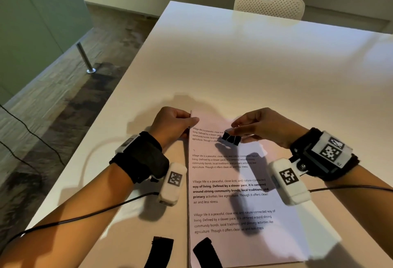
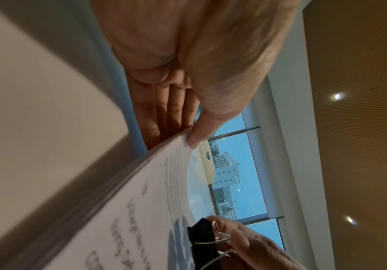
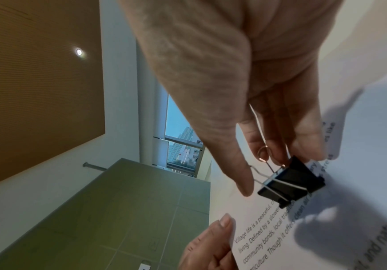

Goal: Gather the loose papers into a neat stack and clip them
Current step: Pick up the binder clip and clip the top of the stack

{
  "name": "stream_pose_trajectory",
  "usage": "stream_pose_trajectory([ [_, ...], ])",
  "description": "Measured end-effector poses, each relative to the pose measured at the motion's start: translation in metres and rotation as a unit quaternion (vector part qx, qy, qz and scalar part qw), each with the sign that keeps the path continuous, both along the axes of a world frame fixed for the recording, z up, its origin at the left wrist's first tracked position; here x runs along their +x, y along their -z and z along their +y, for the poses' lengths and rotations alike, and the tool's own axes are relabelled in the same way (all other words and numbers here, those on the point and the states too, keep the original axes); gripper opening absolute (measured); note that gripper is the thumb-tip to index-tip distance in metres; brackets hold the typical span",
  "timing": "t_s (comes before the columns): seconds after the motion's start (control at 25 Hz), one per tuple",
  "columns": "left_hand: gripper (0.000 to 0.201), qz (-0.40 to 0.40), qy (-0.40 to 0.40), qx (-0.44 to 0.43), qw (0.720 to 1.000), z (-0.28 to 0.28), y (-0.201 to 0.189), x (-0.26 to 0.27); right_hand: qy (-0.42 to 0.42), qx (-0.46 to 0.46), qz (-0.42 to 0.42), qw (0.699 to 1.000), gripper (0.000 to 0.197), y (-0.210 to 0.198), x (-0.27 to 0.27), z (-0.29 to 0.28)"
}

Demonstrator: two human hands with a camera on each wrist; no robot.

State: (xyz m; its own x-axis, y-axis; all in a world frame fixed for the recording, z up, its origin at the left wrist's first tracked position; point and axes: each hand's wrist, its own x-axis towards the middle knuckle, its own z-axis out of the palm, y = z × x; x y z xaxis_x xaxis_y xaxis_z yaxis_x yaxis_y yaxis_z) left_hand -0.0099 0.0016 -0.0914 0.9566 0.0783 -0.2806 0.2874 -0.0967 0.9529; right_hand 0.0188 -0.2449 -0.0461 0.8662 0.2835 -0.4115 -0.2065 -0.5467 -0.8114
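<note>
White table (image 1: 244, 59), matte, seen from the near end; one perforated white chair (image 1: 269, 2) at the far end, one metal table leg (image 1: 85, 57) on a wood-pattern floor to the left. Windows with a dusk city view in both wrist views; wood-slat ceiling (image 2: 354, 127) with two recessed lights in the left wrist view, one in the right wrist view. One stack of papers (image 1: 229, 191), edges aligned, printed with four paragraphs of text, lying lengthwise on the table's near part with its far left corner lifted. Sheet count impossible to tell; several layered edges visible in the left wrist view. Left hand (image 1: 173, 125) at that far left corner, thumb on top and fingers beneath, pinching the stack. One black binder clip (image 1: 231, 139) held above the upper part of the page, apart from the paper. Right hand (image 1: 261, 125) pinching the clip's two wire handles between thumb and fingers. Two black straps (image 1: 161, 250) at the bottom edge of the head view.
</note>
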Motion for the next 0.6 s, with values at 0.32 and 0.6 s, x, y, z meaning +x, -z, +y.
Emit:
stream_pose_trajectory([
  [0.32, 0.013, -0.056, -0.019, 0.051, 0.997, -0.002, 0.007, 0.0, 0.001, 0.019, -0.155, 0.988, 0.057, -0.005, 0.01, 0.012],
  [0.6, 0.015, -0.135, -0.034, 0.127, 0.982, -0.009, 0.001, -0.006, 0.032, 0.09, -0.261, 0.961, 0.044, -0.011, 0.014, 0.023],
])
